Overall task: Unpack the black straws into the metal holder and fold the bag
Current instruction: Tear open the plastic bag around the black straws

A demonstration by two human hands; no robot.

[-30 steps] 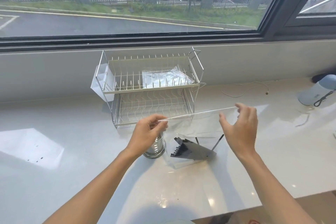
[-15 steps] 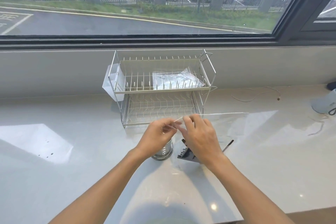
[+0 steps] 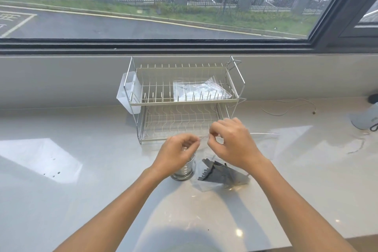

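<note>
A: Start at the hands. What are they doing?

B: The left hand and right hand are raised close together above the bench, fingertips nearly meeting. Each pinches the top edge of a clear plastic bag, thumb against forefinger, with the other fingers curled in.

A: Why hold it like that, up in the air?

B: My guess is that they are working the mouth of the bag, pulling the two sheets apart or lining up the edge. Held by its top, the film hangs down and trails off to the right, where a thin bright edge shows just beyond the right hand.

A: And the straws?

B: The black straws lie on the bench right under the right wrist, a fanned dark bundle that looks wrapped in clear film. Whether that film belongs to the bag being pinched, I cannot tell.

A: The holder?

B: The metal holder stands upright beneath the left hand, just beside the straws. The hand covers its opening, so its contents are hidden. I see no straws sticking out, so I judge that the unpacking has hardly begun.

A: Anything farther out?

B: A two-tier wire dish rack stands behind the hands. A flat clear packet lies on its upper tier, and a white plastic cup hangs on its left end.
</note>
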